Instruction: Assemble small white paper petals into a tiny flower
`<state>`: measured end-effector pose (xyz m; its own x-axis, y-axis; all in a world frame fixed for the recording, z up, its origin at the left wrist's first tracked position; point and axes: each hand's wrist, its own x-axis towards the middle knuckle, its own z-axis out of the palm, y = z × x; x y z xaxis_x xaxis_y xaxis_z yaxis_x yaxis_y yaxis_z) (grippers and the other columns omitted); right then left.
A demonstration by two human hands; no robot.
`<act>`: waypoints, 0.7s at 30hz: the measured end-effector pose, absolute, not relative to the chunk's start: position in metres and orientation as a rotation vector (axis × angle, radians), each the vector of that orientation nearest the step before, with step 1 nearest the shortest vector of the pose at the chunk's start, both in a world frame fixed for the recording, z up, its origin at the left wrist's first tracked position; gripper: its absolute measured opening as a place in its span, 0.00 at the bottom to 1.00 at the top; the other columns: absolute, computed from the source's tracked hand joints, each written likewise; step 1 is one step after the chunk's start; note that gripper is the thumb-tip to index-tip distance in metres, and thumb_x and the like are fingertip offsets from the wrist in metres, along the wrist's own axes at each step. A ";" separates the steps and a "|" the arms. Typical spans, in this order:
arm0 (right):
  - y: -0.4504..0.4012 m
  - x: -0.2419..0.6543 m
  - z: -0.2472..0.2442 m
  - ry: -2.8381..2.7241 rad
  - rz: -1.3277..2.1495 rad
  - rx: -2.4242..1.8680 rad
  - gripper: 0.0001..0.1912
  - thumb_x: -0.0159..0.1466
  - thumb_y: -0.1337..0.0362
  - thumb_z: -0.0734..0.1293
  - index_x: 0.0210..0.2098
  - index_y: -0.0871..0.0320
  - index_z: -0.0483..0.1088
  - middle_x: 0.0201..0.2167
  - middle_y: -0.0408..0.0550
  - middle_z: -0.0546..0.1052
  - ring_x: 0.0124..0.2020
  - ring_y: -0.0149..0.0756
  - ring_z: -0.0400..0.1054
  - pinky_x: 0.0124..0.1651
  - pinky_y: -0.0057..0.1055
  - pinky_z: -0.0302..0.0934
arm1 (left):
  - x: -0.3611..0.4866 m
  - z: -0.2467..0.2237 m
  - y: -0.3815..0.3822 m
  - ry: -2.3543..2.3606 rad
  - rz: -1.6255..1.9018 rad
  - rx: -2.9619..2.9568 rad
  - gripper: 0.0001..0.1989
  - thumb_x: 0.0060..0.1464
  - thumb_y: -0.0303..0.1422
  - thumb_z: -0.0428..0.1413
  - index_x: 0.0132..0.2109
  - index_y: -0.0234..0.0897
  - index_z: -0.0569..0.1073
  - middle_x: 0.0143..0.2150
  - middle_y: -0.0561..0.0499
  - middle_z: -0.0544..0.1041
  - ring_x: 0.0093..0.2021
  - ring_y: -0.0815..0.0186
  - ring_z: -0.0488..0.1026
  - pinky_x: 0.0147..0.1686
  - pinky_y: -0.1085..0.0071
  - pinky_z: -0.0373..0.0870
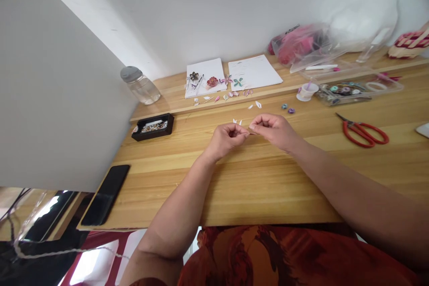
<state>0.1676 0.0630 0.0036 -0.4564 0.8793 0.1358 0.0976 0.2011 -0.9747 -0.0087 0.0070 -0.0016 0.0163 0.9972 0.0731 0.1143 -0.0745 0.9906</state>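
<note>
My left hand (228, 139) is closed in a pinch above the middle of the table. A thin, small brownish strip (252, 133) shows at its fingertips, too small to name. Close beside it, my right hand (274, 130) is also pinched, its fingertips almost meeting the left ones; what it holds is hidden. Just behind the hands lie small white petal-shaped pieces (237, 122), partly covered by the fingers. More white petal-like pieces (258, 104) rest farther back, near a teal spool (284, 106) and a purple spool (291, 111).
Red-handled scissors (363, 133) lie at right. Behind them are a clear tray (358, 89) of spools and a white cup (307, 92). Flower ornaments (212, 82) sit on paper on the raised shelf. At left are a black bead box (153, 127), a bottle (140, 85) and a phone (106, 195).
</note>
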 end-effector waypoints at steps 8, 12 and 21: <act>0.050 0.159 0.001 -1.490 1.705 -1.034 0.15 0.50 0.55 0.74 0.27 0.57 0.67 0.21 0.38 0.65 0.18 0.24 0.50 0.21 0.26 0.39 | -0.008 -0.005 0.012 1.252 1.410 1.081 0.17 0.44 0.43 0.67 0.30 0.33 0.75 0.23 0.56 0.69 0.22 0.77 0.57 0.25 0.75 0.53; 0.044 0.157 0.001 -1.753 1.450 -1.011 0.12 0.55 0.56 0.71 0.24 0.57 0.69 0.19 0.39 0.66 0.20 0.26 0.52 0.23 0.28 0.45 | -0.007 -0.008 0.013 1.424 1.480 1.163 0.13 0.45 0.39 0.65 0.30 0.33 0.76 0.25 0.53 0.72 0.25 0.74 0.62 0.27 0.75 0.57; 0.048 0.167 0.012 -1.968 1.030 -0.965 0.08 0.58 0.60 0.69 0.28 0.58 0.74 0.22 0.42 0.71 0.25 0.30 0.61 0.29 0.29 0.54 | -0.007 -0.009 0.010 1.468 1.266 1.438 0.07 0.45 0.33 0.62 0.29 0.33 0.75 0.23 0.54 0.71 0.23 0.74 0.59 0.24 0.75 0.54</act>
<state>0.1666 0.0476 0.0121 -0.4738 0.8476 0.2390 0.2868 0.4051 -0.8681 -0.0071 0.0096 -0.0090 -0.1264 0.9819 0.1408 0.2838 -0.1002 0.9536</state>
